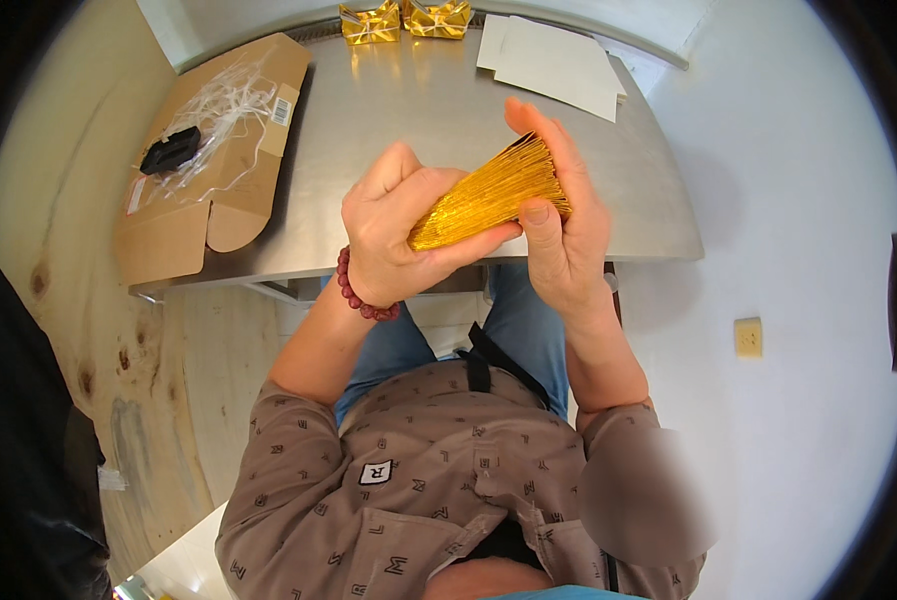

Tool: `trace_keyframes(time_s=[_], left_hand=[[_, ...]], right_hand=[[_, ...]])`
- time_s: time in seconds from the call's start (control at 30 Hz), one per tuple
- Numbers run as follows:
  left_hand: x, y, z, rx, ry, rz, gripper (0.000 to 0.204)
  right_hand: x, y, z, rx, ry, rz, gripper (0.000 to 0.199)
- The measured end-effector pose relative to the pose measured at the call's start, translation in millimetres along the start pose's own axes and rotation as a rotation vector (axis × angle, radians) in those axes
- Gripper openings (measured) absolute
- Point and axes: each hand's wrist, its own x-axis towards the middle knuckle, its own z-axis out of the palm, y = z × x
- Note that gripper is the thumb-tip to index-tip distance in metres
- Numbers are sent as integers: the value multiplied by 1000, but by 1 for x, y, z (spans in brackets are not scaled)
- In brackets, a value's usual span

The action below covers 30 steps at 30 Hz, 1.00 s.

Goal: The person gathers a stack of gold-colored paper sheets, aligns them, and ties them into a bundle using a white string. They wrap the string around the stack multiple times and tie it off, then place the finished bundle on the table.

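A thick stack of gold foil sheets (490, 195) is held up over the near edge of the metal table (398, 105), its many edges fanned at the right end. My left hand (380, 215), with a dark red bead bracelet at the wrist, is closed round the stack's left end, fingers curled over it. My right hand (574, 240) cups the right end, its thumb on the near side and its fingers stretched along the far side. The stack tilts upward to the right and touches both palms.
Flattened brown cardboard (193, 215) lies at the table's left, bearing tangled white strips (230, 100) and a black block-like object (171, 151). At the back stand two gold foil bundles (371, 24) tied with white strips. White sheets (558, 68) lie back right.
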Motion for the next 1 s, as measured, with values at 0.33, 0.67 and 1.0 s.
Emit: trace_keyframes(time_s=[0.33, 0.67, 1.0], left_hand=[[-9, -12, -2, -33, -24, 35, 47], [-27, -14, 3, -298, -68, -343, 39], [-1, -37, -30, -164, -475, -234, 46]], right_hand=[[-7, 25, -6, 71, 39, -23, 58], [-2, 21, -4, -106, -37, 72, 47], [6, 9, -24, -43, -401, 291, 40]])
